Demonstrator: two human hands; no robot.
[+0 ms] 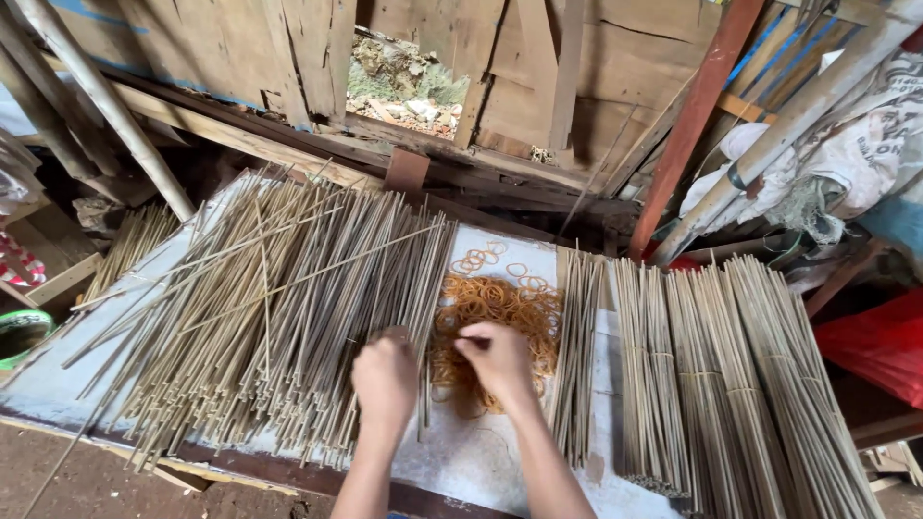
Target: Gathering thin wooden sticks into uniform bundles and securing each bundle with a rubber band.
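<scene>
A: What is the setting?

B: A rough wooden shed wall (596, 67) rises behind a pale desk (481, 452). An orange pile of rubber bands (495, 308) lies mid-desk.

A: And around that pile?

B: To its left, a broad heap of loose thin sticks (279, 298); to its right, tied stick bundles (731, 375).

A: The hands?

B: Both hover at the pile's near edge. The right hand (498, 358) pinches a band; the left hand (385, 380) is clenched, its contents hidden.

A pale, worn table (481, 452) carried a loose heap of thin bamboo sticks (279, 298) on its left. A pile of orange rubber bands (500, 308) lay in the middle, and tied stick bundles (731, 375) lay at right.
</scene>
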